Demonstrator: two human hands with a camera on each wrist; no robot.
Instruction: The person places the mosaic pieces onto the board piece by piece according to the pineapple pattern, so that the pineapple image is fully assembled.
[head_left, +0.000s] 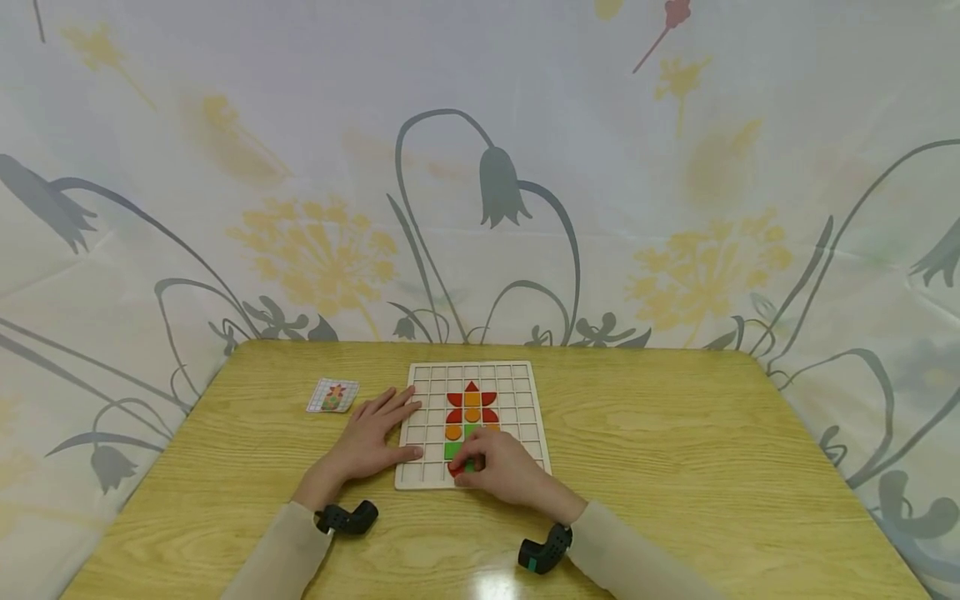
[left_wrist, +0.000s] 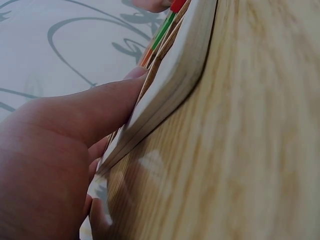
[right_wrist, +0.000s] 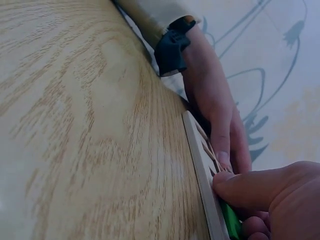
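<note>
A pale square grid board (head_left: 517, 379) lies on the table, carrying a figure of red, orange and green flat pieces. My left hand (head_left: 371, 437) rests on the board's left edge with fingers spread. In the left wrist view its thumb (left_wrist: 107, 107) lies on the board's rim. Over the bottom of the figure, my right hand (head_left: 504, 468) pinches a red curved piece (head_left: 452, 470) between thumb and index finger, beside a green rectangle (head_left: 453, 451). Part of the lower figure is hidden under this hand. A green piece (right_wrist: 231, 221) shows below the right thumb in the right wrist view.
A small pattern card (head_left: 332, 395) with a similar coloured figure lies left of the board. The wooden table (head_left: 660, 433) extends on both sides, and a flower-printed curtain (head_left: 600, 275) hangs behind its far edge.
</note>
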